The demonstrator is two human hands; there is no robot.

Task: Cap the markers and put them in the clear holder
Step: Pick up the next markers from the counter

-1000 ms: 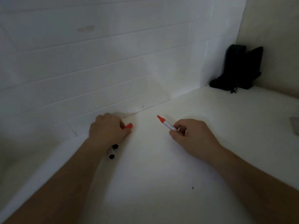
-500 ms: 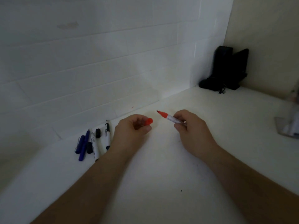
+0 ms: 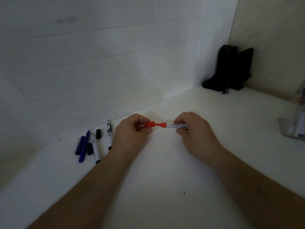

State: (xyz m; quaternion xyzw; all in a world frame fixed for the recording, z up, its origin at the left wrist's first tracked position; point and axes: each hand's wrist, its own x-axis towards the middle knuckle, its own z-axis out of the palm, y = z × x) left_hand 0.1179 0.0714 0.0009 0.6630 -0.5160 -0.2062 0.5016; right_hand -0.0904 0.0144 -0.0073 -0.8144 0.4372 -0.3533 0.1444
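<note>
Centre frame: left hand [image 3: 132, 129] pinches small red plastic cap [image 3: 149, 124]; right hand [image 3: 193, 129] grips white-barrelled red marker [image 3: 175, 126], tip at cap mouth. Risk: misalignment inks fingers. Clear holder [image 3: 295, 128] at right edge.

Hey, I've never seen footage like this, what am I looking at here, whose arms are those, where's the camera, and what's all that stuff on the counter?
There is no machine here. The camera sits on a person's head and looks forward and down, so the two bare arms are that person's own. The left hand pinches a red cap. The right hand holds a red marker, its tip pointing at the cap's opening, about to go in. On the white counter, by the tiled wall, lie a blue marker, a blue cap, two black markers and two black caps. At the right edge stands the clear holder, blurred. A dark object stands in the corner.
</note>
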